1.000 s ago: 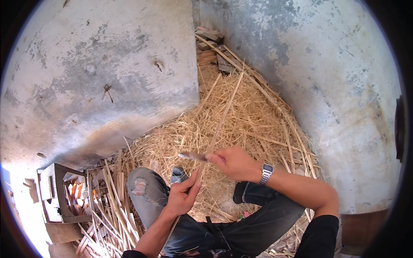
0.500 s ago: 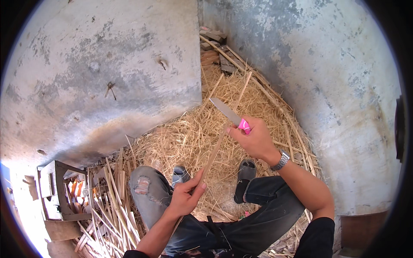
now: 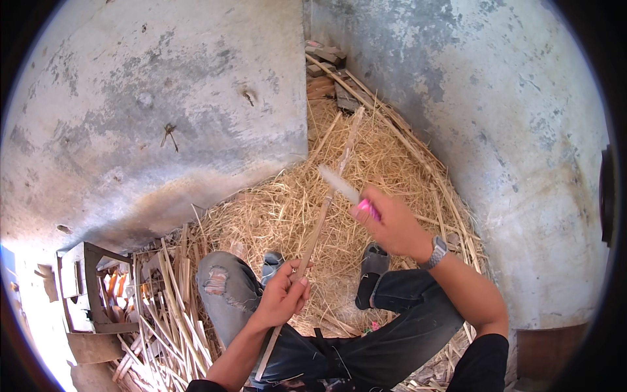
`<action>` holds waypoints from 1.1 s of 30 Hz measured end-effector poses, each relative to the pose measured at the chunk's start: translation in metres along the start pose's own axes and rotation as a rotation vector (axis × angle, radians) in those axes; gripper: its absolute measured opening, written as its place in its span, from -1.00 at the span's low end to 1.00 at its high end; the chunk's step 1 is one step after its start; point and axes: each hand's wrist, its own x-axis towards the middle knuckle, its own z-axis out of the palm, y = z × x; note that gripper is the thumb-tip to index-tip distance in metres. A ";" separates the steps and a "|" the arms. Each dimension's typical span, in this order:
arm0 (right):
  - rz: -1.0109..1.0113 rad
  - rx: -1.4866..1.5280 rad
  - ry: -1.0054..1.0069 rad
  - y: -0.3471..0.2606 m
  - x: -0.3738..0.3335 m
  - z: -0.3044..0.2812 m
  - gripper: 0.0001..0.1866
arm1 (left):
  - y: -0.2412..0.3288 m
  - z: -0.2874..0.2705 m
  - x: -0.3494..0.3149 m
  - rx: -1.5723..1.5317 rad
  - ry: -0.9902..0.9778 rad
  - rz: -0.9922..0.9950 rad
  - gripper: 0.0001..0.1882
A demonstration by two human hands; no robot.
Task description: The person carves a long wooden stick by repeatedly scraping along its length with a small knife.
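Over straw [image 3: 274, 215], left hand [image 3: 282, 299] holds stick [image 3: 324, 212]; right hand [image 3: 390, 225], knife [image 3: 346, 189].

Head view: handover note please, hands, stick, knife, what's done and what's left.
Left hand: grip closed on the long thin stick, held slanting up over the lap.
Right hand: grip closed on the pink-handled knife, blade against the stick's upper part.
Around: straw shavings cover the floor by the concrete walls; a pile of split sticks lies at the left.
Done: many shavings lie cut.
Left: likely more shaving along this stick.
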 end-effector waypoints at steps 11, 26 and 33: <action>0.175 -0.254 -0.371 -0.015 -0.011 0.028 -0.40 | 0.016 -0.013 -0.013 -0.413 -0.237 -0.217 -0.70; 0.146 -0.270 -0.305 0.018 -0.001 0.004 -0.31 | -0.001 -0.016 -0.014 -0.422 -0.311 -0.260 -0.67; 0.398 -0.166 0.296 0.127 0.035 -0.052 -0.28 | -0.003 -0.016 -0.019 -0.435 -0.432 -0.253 -0.64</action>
